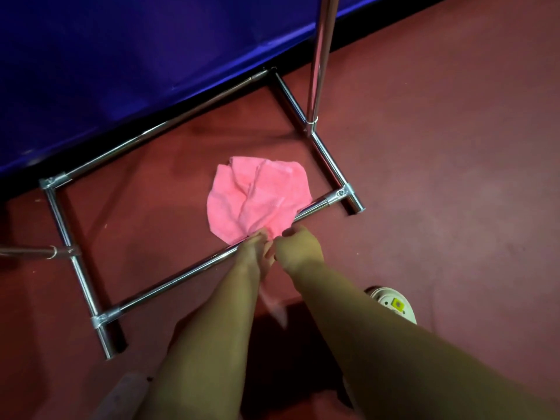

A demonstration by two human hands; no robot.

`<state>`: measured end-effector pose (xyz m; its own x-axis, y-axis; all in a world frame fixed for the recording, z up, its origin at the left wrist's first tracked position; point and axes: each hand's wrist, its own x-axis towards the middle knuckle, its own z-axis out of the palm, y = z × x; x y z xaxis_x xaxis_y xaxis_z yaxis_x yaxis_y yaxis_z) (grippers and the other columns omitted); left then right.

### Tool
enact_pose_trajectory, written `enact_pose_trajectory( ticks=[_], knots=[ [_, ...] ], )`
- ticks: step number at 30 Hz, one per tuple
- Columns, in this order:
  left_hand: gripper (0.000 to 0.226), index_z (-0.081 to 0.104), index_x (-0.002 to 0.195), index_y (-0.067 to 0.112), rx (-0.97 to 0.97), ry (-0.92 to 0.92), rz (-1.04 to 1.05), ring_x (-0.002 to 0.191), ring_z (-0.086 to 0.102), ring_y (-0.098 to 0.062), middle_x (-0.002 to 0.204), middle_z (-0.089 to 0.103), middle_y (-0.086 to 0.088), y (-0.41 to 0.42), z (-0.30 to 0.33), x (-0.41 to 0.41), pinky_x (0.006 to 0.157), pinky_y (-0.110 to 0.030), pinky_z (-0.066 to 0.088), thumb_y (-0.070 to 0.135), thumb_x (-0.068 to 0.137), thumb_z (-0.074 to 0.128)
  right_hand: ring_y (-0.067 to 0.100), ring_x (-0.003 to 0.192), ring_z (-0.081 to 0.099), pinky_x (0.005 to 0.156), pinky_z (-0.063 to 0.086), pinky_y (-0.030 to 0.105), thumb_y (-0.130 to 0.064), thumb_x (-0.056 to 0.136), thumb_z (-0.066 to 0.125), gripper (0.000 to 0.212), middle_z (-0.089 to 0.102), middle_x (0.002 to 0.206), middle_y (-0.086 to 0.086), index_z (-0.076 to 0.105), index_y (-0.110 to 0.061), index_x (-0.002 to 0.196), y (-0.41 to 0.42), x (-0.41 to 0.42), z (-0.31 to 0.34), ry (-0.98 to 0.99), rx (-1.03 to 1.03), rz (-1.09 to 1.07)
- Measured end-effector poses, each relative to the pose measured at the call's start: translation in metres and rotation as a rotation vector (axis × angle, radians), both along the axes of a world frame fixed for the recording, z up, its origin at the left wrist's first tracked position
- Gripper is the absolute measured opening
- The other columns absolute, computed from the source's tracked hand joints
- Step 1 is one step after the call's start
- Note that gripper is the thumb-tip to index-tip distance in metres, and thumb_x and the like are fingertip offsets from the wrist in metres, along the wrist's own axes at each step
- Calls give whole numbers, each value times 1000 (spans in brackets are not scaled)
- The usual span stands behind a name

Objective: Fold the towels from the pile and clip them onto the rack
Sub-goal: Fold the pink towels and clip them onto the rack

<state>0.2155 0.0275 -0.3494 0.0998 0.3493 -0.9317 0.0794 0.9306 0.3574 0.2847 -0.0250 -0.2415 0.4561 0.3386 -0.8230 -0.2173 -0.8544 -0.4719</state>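
Both hands reach down to a pink towel (257, 197) on the red floor (439, 177). Left hand (253, 248) has its fingers pinched on the towel's near edge. Right hand (298, 247) is curled closed right beside it, thumb and fingers pinching the same bunched near edge; the exact contact is blurred. The hands touch each other.

The towel lies crumpled, mostly inside the rectangular base of the chrome rack (169, 286), its near edge draped over the front base bar where the hands grip. A strip of pink cloth shows below and between the forearms, blurred.

The rack's upright pole (321, 56) rises from the right side bar. A blue fabric panel (121, 62) stands just behind the rack's back bar. A light-coloured shoe (394, 304) is on the floor to the right of the right forearm.
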Motion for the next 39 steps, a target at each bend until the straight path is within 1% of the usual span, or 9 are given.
enact_pose_trajectory(
  ticks=[5, 13, 18, 23, 25, 28, 31, 36, 39],
  knots=[
    [13, 62, 102, 7, 241, -97, 118, 77, 59, -17, 100, 61, -14, 14, 27, 3, 66, -25, 52, 6, 90, 57, 32, 120, 53, 93, 43, 31, -16, 93, 49, 35, 57, 130, 17, 54, -5, 126, 7, 12, 13, -26, 73, 23],
    [15, 43, 64, 7, 664, -313, -1, 69, 51, -24, 71, 48, -12, 43, 247, -25, 62, -29, 42, -2, 53, 45, 34, 117, 53, 94, 47, 38, -27, 94, 45, 44, 53, 132, 16, 40, -16, 137, -6, 34, 80, -210, 95, -39],
    [34, 54, 73, 6, 700, -606, -232, 59, 56, -18, 60, 58, -6, 6, 382, -60, 59, -23, 47, -3, 41, 46, 31, 77, 62, 55, 57, 47, -75, 85, 27, 74, 58, 96, 15, 54, -10, 106, -17, 6, 179, 706, 299, -357],
    [19, 59, 70, 9, 734, -666, -388, 54, 57, -15, 59, 60, -4, -48, 455, -97, 55, -21, 47, -2, 57, 50, 11, 45, 63, 51, 56, 24, 4, 68, 68, 9, 62, 52, 7, 67, 3, 78, -49, -53, 275, 798, 773, -126],
    [14, 56, 70, 9, 779, -630, -322, 54, 56, -13, 57, 59, -2, -70, 472, -116, 55, -21, 46, -1, 62, 50, 8, 71, 69, 81, 57, 28, -4, 64, 63, 38, 72, 74, 9, 64, 11, 99, -66, -60, 313, 814, 997, -89],
    [15, 51, 71, 9, 860, -550, -154, 56, 56, -7, 55, 60, 3, -102, 485, -141, 57, -21, 46, -4, 78, 53, 16, 110, 61, 93, 50, 26, 7, 68, 56, 60, 61, 120, 23, 48, 14, 128, -91, -72, 324, 1180, 1070, -1],
    [25, 50, 68, 10, 875, -465, -52, 56, 57, -5, 53, 59, 5, -131, 495, -161, 58, -20, 45, -7, 86, 47, 15, 122, 54, 104, 44, 33, -10, 60, 74, 69, 58, 127, 14, 54, -3, 126, -118, -92, 350, 466, 1079, 158],
    [38, 54, 99, 16, 943, -306, -282, 81, 61, -13, 95, 66, -5, -158, 511, -188, 68, -20, 49, -4, 69, 64, 15, 73, 63, 66, 55, 29, -10, 91, 56, 5, 66, 80, 6, 59, -12, 94, -146, -104, 398, 329, 1133, -227],
    [79, 31, 138, 34, 1004, -412, -494, 105, 63, -13, 131, 53, 5, -164, 535, -198, 88, -25, 51, 4, 76, 70, 16, 69, 57, 67, 48, 29, -3, 79, 70, 14, 61, 74, 6, 60, -13, 76, -155, -106, 445, -33, 1131, 125]
  ],
)
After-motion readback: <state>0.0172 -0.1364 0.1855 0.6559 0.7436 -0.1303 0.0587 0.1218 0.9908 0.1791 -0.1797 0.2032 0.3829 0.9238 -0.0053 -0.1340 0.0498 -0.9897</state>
